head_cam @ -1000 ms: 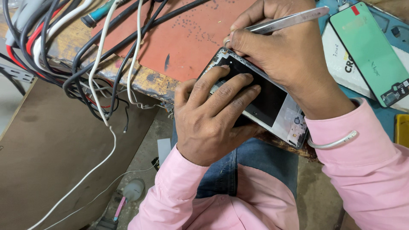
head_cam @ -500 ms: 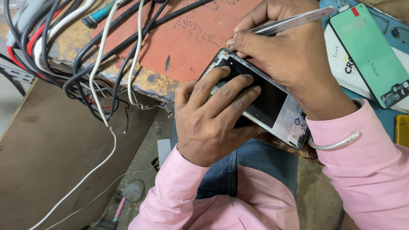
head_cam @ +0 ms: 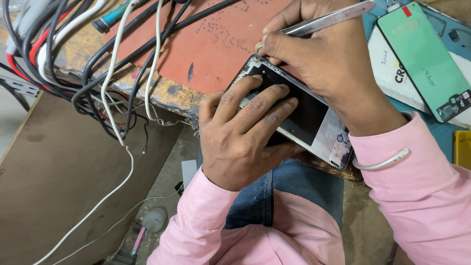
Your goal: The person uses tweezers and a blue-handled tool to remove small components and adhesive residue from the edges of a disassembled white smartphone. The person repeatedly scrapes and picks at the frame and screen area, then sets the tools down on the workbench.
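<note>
Counter [head_cam: 162, 93] of worn wood fills the top of my view, and on it lies a rust-red work mat [head_cam: 216, 44] with pinprick marks. A brown board [head_cam: 64, 181] leans below the counter's edge at my left. A tangle of black, white and red cables [head_cam: 98, 64] spills over that edge, one white lead trailing down toward the floor. At the far right a phone display panel [head_cam: 424, 56] with a green film rests on a white sheet over a blue mat [head_cam: 444, 142].

My pink sleeves come up from below, over my blue jeans [head_cam: 284, 191]. The opened phone frame [head_cam: 299, 113], dark inside with a pale rim, hangs at the counter's near edge, over my lap. My left hand [head_cam: 240, 142] is closed around its lower part, three fingers laid flat across the dark inside, thumb underneath out of sight. My right hand [head_cam: 324, 64] is pinched shut on steel tweezers [head_cam: 328, 19], whose tips meet the frame's top corner just under my forefinger. A silver bangle [head_cam: 382, 161] sits on my right wrist. A teal-handled tool [head_cam: 115, 15] lies among the cables.
</note>
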Available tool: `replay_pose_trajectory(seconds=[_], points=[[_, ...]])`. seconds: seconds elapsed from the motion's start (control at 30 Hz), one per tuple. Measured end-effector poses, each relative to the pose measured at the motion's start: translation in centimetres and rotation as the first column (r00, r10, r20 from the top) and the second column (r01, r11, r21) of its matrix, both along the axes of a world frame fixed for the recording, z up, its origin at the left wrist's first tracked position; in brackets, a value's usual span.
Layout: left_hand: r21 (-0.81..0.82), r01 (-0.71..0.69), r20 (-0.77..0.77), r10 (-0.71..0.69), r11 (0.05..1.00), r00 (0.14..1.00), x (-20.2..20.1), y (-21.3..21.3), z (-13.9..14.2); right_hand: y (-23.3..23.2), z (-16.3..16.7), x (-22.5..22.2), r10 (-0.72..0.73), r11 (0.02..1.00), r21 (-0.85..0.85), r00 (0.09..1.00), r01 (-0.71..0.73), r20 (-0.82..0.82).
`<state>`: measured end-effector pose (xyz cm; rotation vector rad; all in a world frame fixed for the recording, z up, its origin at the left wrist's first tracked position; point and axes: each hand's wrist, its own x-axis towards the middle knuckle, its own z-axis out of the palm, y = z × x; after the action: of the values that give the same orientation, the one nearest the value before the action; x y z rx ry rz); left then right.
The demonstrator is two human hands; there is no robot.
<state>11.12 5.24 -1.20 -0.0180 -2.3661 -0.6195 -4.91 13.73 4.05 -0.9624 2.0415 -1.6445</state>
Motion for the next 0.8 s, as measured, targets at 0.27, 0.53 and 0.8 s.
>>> replay_pose_trajectory(seconds=[0.27,0.53,0.8], points=[[-0.006,-0.016,-0.003,0.016,1.000,1.000,-0.12,0.34,-0.11,0.52,-0.51,-0.21,0.025,0.999,-0.023,0.999,-0.024,0.029],[-0.005,-0.008,-0.009,0.008,1.000,1.000,-0.05,0.09,-0.01,0.64,-0.83,-0.44,0.048,0.999,-0.003,0.990,-0.049,-0.130],[0.005,0.001,-0.004,-0.001,1.000,1.000,0.10,0.03,-0.03,0.29,-0.21,0.11,-0.013,1.000,0.012,1.000,0.013,-0.006]])
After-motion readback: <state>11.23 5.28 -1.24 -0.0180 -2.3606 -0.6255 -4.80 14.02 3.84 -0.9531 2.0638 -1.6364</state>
